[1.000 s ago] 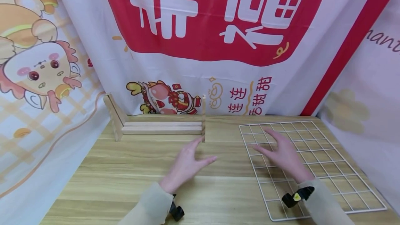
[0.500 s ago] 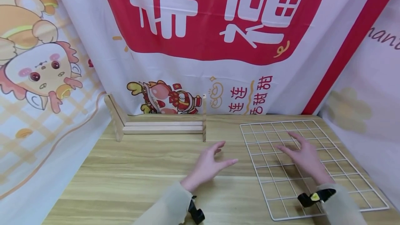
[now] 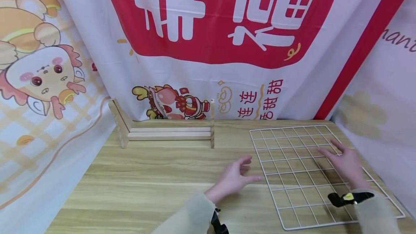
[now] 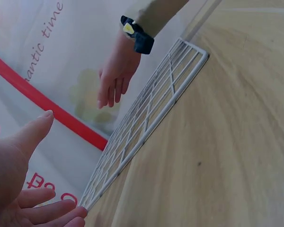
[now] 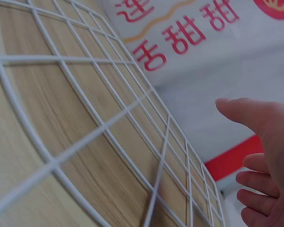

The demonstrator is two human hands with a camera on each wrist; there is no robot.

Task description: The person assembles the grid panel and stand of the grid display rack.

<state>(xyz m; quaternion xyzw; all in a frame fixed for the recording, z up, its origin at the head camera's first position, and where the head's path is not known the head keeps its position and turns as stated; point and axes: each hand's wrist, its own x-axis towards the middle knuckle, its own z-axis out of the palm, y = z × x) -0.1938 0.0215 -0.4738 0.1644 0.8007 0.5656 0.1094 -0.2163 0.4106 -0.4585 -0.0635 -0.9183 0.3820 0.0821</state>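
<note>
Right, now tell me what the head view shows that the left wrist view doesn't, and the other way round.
Only the head view: the wooden stand and the cartoon dragon printed on the cloth behind it.

Only the left wrist view: the printed word "time"; the head view cuts that lettering off sooner.

Both: the left hand, the right hand, the white wire grid, the wooden tabletop and the red stripe.
</note>
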